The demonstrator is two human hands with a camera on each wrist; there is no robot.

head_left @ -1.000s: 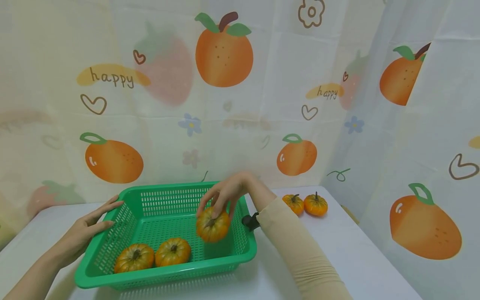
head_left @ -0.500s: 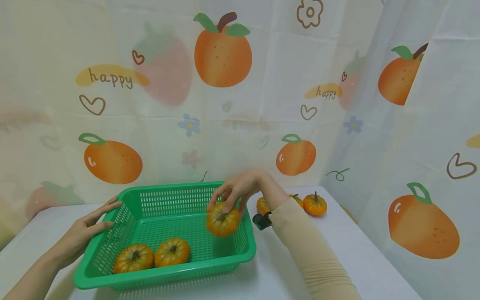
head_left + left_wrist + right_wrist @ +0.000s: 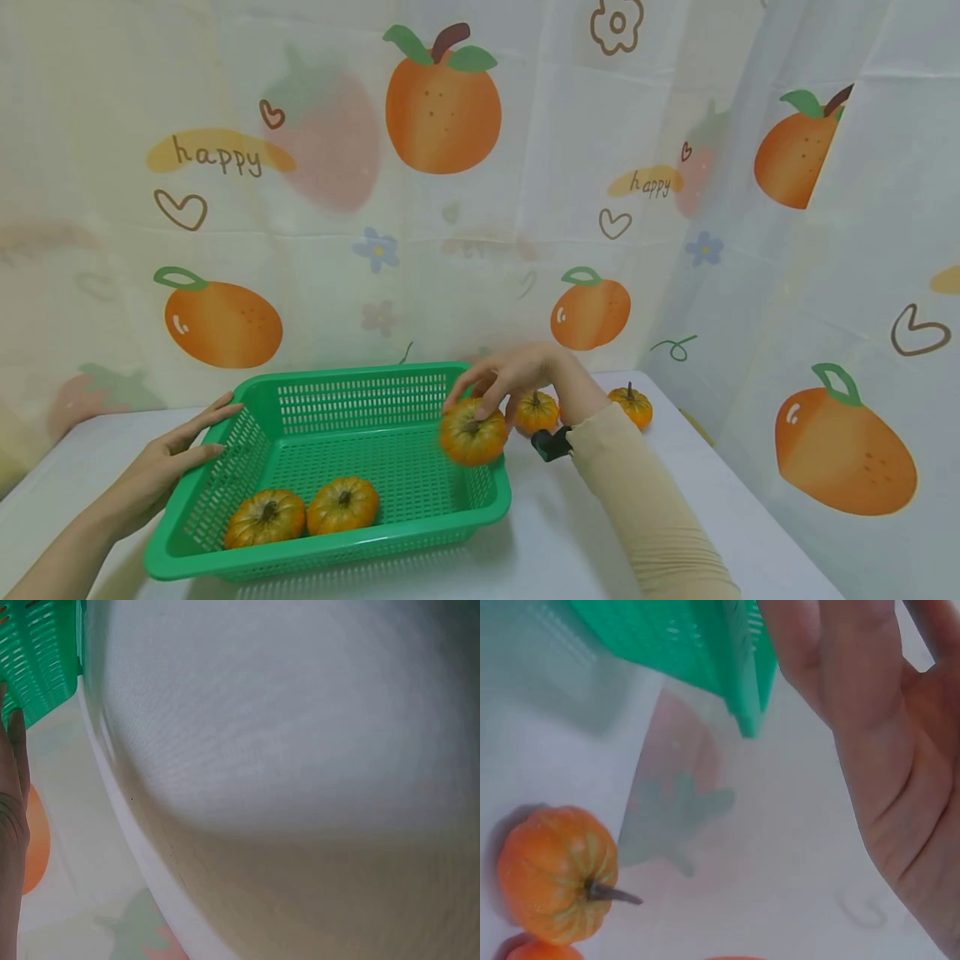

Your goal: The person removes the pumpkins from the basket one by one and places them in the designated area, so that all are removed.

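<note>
My right hand (image 3: 507, 377) grips a small orange-green pumpkin (image 3: 473, 435) from above, fingers spread over its top, at the right wall of a green plastic basket (image 3: 322, 546). The pumpkin overlaps that rim in the head view. Inside the basket, two similar pumpkins sit side by side at the front: one on the left (image 3: 266, 518), the other just right of it (image 3: 343, 506). My left hand (image 3: 176, 446) rests on the basket's left rim with fingers extended. In the right wrist view the palm shows, but the held pumpkin is out of sight.
On the white table (image 3: 570, 533), right of the basket, stand more orange pumpkins, one near the rim (image 3: 537, 412) and one farther right (image 3: 632, 406). Another is mostly hidden behind my right wrist. A fruit-printed curtain (image 3: 330, 250) hangs behind the table.
My right hand has carried the pumpkin from over the basket's right part out to its right rim. A table pumpkin beside the basket has come into sight. The left hand has stayed put.
</note>
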